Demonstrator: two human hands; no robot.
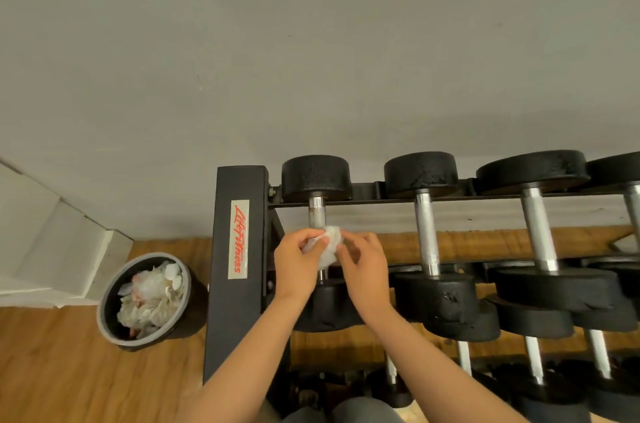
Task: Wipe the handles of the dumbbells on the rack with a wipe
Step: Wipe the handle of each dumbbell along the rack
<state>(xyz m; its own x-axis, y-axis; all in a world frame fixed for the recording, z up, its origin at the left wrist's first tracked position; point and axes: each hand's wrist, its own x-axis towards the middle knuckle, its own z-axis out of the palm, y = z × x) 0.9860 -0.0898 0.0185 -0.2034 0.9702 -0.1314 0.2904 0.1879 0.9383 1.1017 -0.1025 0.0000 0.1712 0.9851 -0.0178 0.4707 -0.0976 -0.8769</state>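
Now my left hand point(294, 263) is pinching the wadded wipe point(330, 244) at the handle point(317, 214); my right hand point(365, 268) (hold unclear) is crowding in; so bunched, it's risking missed metal.

Your left hand point(298, 258) and right hand point(363, 266) both pinch a white wipe point(329, 246) wrapped on the leftmost dumbbell's handle point(316, 213). The black rack point(235, 249) stands beside a bin point(145, 298) of used wipes.
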